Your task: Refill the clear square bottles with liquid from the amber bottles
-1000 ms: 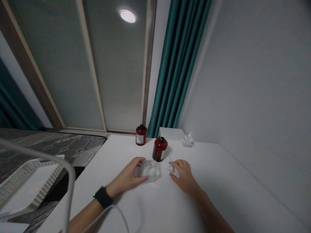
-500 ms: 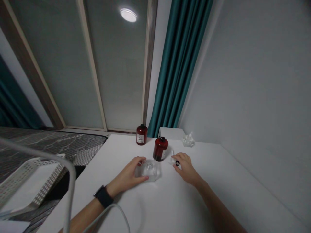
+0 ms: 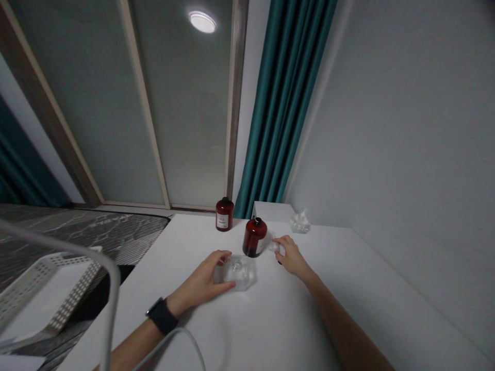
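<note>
My left hand [image 3: 211,275], with a dark watch on the wrist, has its thumb and fingers round the left side of a clear see-through container [image 3: 244,275] standing on the white table [image 3: 270,319]. A small round opening seems to show in its top. Fingers bent, my right hand [image 3: 292,257] pinches a small clear piece [image 3: 275,246] with a dark part at its lower end; its exact kind is too blurred to tell. Just left of this piece stands a dark red bottle [image 3: 253,239] with a pale label. Its neck looks uncapped.
A second dark red bottle [image 3: 224,214] with a black top stands farther back. Near the rear edge are a white box [image 3: 273,210] and a crumpled clear wrapper [image 3: 299,222]. A white perforated basket [image 3: 73,293] and a grey curved tube [image 3: 113,299] lie at left.
My right hand has moved slightly up and away with the small clear piece, tilting it so its dark ring is mostly hidden. My left hand stays on the clear container.
</note>
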The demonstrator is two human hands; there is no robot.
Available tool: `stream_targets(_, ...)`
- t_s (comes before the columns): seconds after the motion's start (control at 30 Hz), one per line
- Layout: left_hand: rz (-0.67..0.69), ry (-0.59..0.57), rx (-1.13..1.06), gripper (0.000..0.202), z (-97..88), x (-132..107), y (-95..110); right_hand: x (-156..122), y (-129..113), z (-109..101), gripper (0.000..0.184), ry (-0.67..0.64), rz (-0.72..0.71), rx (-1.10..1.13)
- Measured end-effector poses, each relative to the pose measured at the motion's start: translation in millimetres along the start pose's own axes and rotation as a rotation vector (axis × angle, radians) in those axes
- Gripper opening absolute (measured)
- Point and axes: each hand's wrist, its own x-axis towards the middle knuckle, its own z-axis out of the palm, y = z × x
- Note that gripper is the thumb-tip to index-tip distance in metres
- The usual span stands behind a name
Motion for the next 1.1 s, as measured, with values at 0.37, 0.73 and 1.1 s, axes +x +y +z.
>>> stream_targets(0.37,-0.005,-0.012,0.001,0.059,1.4,-0.5,-3.0,-3.4,6.8,7.3,0.043,0.023,-0.008,0.111)
stream_targets(0.73,0.002,-0.015,-0.008,0.059,2.1,0.0,-6.2,-5.0,4.1,5.5,0.040,0.043,-0.017,0.153)
stream_targets(1.1,-0.015,-0.003,-0.006,0.058,3.4,0.4,-7.9,-21.4,-21.3,-1.3,0.050,0.131,0.007,0.115)
